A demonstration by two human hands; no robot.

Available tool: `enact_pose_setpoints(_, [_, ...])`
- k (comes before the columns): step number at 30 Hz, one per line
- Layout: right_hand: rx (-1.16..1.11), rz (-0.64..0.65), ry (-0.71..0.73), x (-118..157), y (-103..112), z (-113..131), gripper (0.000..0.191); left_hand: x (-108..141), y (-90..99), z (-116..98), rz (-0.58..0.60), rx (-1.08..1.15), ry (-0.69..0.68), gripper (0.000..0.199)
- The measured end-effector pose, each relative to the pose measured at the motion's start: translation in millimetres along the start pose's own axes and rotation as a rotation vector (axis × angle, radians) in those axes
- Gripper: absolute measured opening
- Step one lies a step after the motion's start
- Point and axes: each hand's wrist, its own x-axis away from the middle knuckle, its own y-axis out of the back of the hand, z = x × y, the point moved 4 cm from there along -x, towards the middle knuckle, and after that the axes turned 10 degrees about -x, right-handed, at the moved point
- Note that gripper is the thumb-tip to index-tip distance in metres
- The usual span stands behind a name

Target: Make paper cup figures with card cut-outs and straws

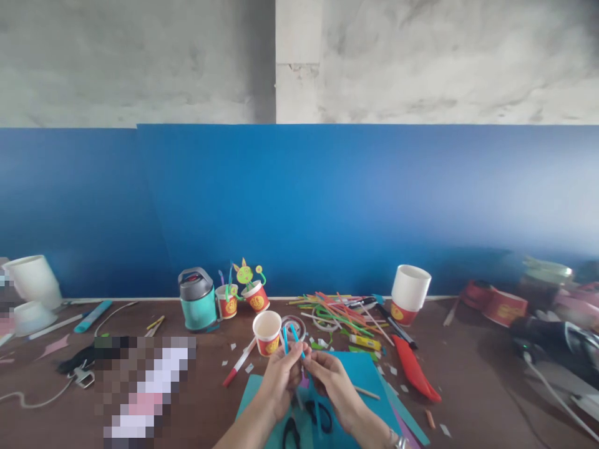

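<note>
Both hands are together at the lower middle, above blue paper (369,374). My left hand (281,377) has its fingers closed on a bent blue strip (286,342) that sticks up above them. My right hand (330,377) pinches the same blue piece at its right part, close to the left fingertips. Whether it is one strip or two is too small to tell. Black-handled scissors (319,416) lie below the hands on the paper. Just behind the hands stands a red and white paper cup (267,330), beside a roll of tape (296,324).
A teal jar (199,308) and decorated cups (256,296) stand at the back left. Behind the hands lie many coloured strips (337,315) and a glue stick (365,342). Stacked cups (410,290) and a red pouch (414,368) are to the right, a red marker (239,363) to the left.
</note>
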Motion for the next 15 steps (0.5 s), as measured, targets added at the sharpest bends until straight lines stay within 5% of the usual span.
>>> enact_pose_setpoints(7, [-0.101,0.073,-0.005,1.1,-0.9,-0.9,0.042,6.1,-5.9,-1.6,-0.024,0.043,0.024,0.043])
enact_pose_setpoints(15, [-0.242,0.017,-0.035,2.3,2.4,-4.0,0.034,5.7,-5.3,0.6,0.036,-0.037,0.046,0.042])
